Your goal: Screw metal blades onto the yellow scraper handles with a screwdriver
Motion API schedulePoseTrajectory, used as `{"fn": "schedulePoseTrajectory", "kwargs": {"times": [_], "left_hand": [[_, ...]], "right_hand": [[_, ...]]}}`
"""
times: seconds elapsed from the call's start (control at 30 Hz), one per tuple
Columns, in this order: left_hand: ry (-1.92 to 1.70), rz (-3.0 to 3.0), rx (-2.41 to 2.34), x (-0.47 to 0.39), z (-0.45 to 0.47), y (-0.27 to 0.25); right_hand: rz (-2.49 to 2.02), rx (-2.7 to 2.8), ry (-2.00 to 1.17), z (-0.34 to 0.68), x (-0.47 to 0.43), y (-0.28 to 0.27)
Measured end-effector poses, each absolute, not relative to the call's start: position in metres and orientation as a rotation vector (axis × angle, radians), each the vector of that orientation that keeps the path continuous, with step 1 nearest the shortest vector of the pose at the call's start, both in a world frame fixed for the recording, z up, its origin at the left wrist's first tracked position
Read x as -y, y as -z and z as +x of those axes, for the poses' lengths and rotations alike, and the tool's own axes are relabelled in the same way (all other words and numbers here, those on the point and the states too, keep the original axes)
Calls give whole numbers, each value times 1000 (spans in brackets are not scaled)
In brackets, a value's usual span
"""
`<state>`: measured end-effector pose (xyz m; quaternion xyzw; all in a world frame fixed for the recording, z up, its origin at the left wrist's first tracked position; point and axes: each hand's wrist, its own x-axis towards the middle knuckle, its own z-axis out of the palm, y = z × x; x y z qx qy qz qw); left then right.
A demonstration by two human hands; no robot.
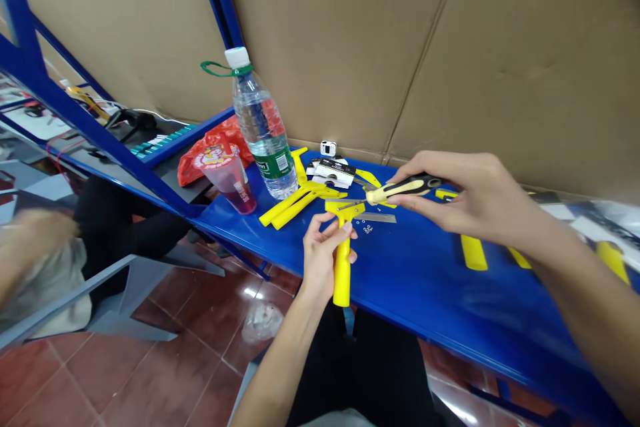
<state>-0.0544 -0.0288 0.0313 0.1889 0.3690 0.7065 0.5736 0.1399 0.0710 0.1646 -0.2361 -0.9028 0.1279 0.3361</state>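
Note:
My left hand [323, 250] is wrapped round the handle of a yellow scraper [342, 273], held upright at the front edge of the blue table. Between the fingers and thumb of my right hand [450, 193] is a screwdriver [407, 188] with a cream and black handle. Its shaft points left to the scraper's head; whether the tip sits in a screw is too small to tell. Behind the scraper lies a flat metal blade [380, 218], with several small nuts or washers [367, 229] close by. More yellow scraper handles [290, 207] rest to the left.
A large water bottle [265, 140] and a plastic cup [227, 177] stand at the left end of the blue table [400, 280]. Black and white packages [333, 173] lie near the cardboard wall [340, 47]. Further yellow pieces [473, 252] are at right. Another person's arm [30, 247] shows far left.

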Motion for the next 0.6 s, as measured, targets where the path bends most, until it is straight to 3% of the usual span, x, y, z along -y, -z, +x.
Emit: {"fn": "schedulePoseTrajectory", "kwargs": {"times": [0.2, 0.37, 0.5, 0.6], "left_hand": [[-1695, 454, -879, 29, -53, -31], [-1690, 463, -861, 29, -53, -30], [-1675, 456, -862, 29, -53, -31], [-1680, 430, -860, 29, -55, -32]], "right_hand": [[-794, 2285, -267, 137, -72, -154], [-552, 2313, -456, 137, -67, -158], [-555, 2217, -265, 133, -68, -151], [-485, 2215, -373, 129, -69, -146]]}}
